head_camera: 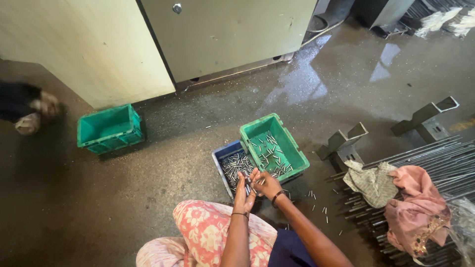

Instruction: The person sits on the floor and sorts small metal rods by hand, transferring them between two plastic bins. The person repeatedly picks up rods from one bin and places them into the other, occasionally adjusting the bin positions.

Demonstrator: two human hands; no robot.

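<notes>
My left hand (243,194) and my right hand (267,185) meet over the near edge of a blue crate (221,152) filled with several short metal pins (236,163). Both hands pinch a few of these pins between the fingers. A green crate (292,148) rests tilted across the blue one's right side, with several pins scattered on its bottom. My knees in pink floral cloth (208,227) are just below the hands.
A second green crate (109,128) stands on the floor at the left. Long metal rods (435,158) with rags (396,193) lie at the right, behind them metal brackets (341,143). Loose pins (316,202) dot the wet floor. A machine cabinet (222,34) rises behind. Another person's foot (34,111) shows far left.
</notes>
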